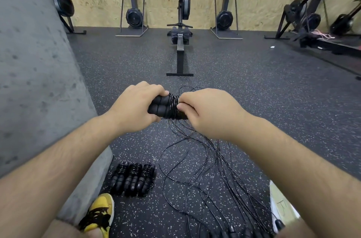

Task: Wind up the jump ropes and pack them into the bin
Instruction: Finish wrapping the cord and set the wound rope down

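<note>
Jump rope handles, black foam, paired side by side, held level between both hands above the rubber floor. Left hand wraps the handle ends, fingers curled round them. Right hand pinches the wound cord at the coils just right of that grip. Loose cords trail from under the grip down to the floor, tangled. Three wound ropes lie side by side below and left of the grip, near a yellow shoe. Rowing machine stands well beyond the hands.
</note>
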{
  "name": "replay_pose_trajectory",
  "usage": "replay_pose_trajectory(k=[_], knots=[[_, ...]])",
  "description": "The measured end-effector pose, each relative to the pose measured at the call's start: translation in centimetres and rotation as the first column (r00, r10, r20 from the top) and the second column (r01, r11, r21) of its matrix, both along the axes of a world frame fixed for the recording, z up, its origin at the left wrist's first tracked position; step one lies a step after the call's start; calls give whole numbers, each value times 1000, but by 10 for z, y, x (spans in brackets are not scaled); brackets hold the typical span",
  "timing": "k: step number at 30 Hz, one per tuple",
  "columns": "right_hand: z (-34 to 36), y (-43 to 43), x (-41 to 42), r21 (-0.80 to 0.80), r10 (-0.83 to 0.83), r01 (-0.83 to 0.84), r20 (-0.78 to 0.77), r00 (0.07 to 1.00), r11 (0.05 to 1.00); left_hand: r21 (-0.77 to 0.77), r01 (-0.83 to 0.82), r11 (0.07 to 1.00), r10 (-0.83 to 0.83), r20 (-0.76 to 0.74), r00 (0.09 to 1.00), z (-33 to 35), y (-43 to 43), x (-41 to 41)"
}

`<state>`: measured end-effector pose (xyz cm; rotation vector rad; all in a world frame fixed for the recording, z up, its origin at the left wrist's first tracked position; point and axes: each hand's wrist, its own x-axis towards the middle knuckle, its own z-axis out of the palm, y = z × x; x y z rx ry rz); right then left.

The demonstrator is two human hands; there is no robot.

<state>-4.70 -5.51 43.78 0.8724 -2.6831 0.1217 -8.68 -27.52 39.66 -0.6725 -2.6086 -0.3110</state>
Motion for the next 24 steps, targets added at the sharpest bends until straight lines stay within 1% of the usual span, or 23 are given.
replay_pose_trajectory(k=[3,7,9,11,12,15,17,20,22,24], knots=[[0,4,-7,25,19,-17,-69,997,1000,-18,53,998,-53,17,998,-2,4,2],[0,13,-18,-46,25,-30,-92,995,999,17,139,990,-140,109,984,-1,9,7],[1,18,-26,-90,14,-20,-63,998,996,61,174,983,-181,160,970,2,12,11],[2,26,-34,-141,6,-3,22,1000,990,108,177,978,-197,223,955,5,14,16],[2,32,-38,-196,18,0,93,996,981,144,180,973,-212,257,943,7,16,19],[-1,44,-48,-405,114,8,277,954,914,364,159,918,-307,395,866,10,21,29],[-8,47,-52,-478,158,40,366,917,877,485,135,864,-374,440,816,12,25,35],[-19,41,-50,-522,232,86,514,826,849,580,111,807,-400,399,825,17,33,39],[-27,30,-45,-491,199,128,560,804,862,658,76,749,-402,361,841,18,35,37],[-38,16,-40,-469,115,230,598,793,853,680,46,732,-363,332,871,18,34,35]])
